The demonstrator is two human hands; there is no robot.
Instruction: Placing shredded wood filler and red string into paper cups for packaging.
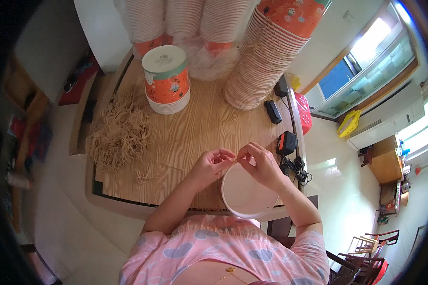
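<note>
My left hand (213,165) and my right hand (260,164) meet in front of me, thumbs and fingertips pinched together. Between them shows a tiny bit of what looks like tan string; most of it is hidden by the fingers. Just under my right hand, at the table's near edge, a white paper bucket (248,194) has its open mouth toward me. A tangled heap of tan strings (121,130) lies on the left of the wooden table (199,128).
An upside-down orange bucket stack (167,85) stands behind the strings. A tall leaning bucket stack (271,57), with strings along its rims, is at the back right. Wrapped bucket stacks (185,21) line the back. A black device (273,112) and a coiled cable (297,171) lie along the right edge.
</note>
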